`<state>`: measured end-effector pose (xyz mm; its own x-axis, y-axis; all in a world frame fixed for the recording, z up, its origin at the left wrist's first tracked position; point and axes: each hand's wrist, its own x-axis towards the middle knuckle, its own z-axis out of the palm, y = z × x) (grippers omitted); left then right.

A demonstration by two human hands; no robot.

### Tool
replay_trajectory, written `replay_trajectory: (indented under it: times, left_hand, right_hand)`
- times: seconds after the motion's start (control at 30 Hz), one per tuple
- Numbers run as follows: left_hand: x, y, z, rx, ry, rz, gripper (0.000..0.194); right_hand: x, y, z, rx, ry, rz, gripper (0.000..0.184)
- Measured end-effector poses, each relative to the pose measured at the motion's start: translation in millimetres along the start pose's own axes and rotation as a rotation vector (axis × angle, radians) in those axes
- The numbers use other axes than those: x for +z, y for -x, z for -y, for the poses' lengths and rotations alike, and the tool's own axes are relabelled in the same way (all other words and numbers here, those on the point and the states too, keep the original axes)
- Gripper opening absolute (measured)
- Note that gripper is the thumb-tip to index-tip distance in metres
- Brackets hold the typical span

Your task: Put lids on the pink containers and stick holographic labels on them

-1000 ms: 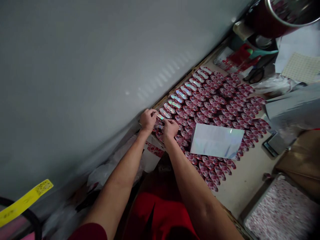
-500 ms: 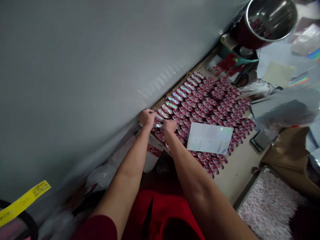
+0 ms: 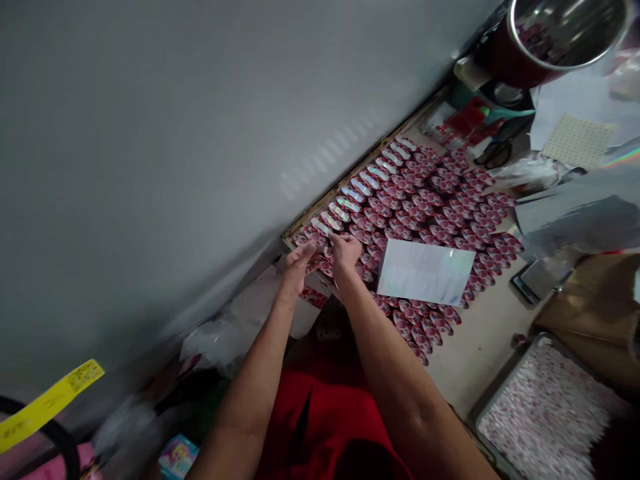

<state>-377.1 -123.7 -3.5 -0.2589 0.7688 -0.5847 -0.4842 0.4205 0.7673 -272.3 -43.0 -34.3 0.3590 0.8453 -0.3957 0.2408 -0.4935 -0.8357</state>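
Near the table's left corner, my left hand (image 3: 299, 265) and my right hand (image 3: 347, 253) are close together. A small pale shiny strip (image 3: 327, 251) spans the gap between their fingertips. My right hand pinches one end, and my left thumb and fingers close on the other, partly hiding it. Around and beyond them lie rows of pink-and-red oval printed pieces (image 3: 415, 230). Along the wall side, the outermost row carries shiny clear strips (image 3: 347, 205). A white rectangular sheet or stack (image 3: 425, 273) rests on the ovals, right of my right hand.
A grey wall (image 3: 175, 133) borders the table's left side. Farther back stand a metal-lined pot (image 3: 520, 63), scissors (image 3: 497, 153) and plastic bags (image 3: 530, 175). To the right are a small scale-like device (image 3: 537, 280), brown paper (image 3: 580, 300) and a tray (image 3: 487, 407) of small pale-red pieces.
My left hand has come away from the corner oval beside the wall, toward my body, and now meets the strip at my right fingers. The camera view has shifted slightly.
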Motion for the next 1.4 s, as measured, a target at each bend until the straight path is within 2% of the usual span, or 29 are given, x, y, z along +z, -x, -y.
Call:
replay_trajectory:
  times: [0.13,0.23,0.3,0.4,0.5,0.63,0.73,0.87,1.17,1.4]
  left_hand:
    - [10.2,0,3,0.05,0.066,-0.164,0.056]
    - [8.2,-3,2,0.081,0.025,-0.215,0.046]
    - [2.3,-8,-2,0.131,-0.074,-0.238,0.038]
    - [-6.7,-24,-14,0.268,-0.431,-0.237,0.025]
    - [-9.5,-45,-24,0.406,-0.825,-0.248,0.015]
    - [-7.2,-66,-22,0.429,-1.047,-0.283,0.014]
    - [-7.3,-72,-14,0.437,-1.105,-0.297,0.015]
    - [-8.9,-76,-8,0.447,-1.125,-0.31,0.017]
    - [-3.0,-74,-13,0.396,-1.11,-0.347,0.014]
    - [-4.0,-75,-11,0.424,-1.054,-0.349,0.012]
  right_hand:
    - [-3,7,7,0.091,-0.066,-0.002,0.033]
    - [-12,18,9,0.115,-0.212,0.085,0.04]
    - [-18,27,8,0.125,-0.339,0.182,0.046]
    - [-19,35,4,0.141,-0.434,0.229,0.05]
    - [-11,33,3,0.101,-0.304,0.107,0.037]
    - [3,22,7,0.001,0.053,-0.014,0.023]
    - [6,18,9,-0.037,0.194,-0.022,0.021]
    - [7,20,10,-0.048,0.245,-0.018,0.017]
    - [9,17,11,-0.005,0.331,-0.004,0.017]
    - [12,16,10,-0.032,0.357,0.028,0.017]
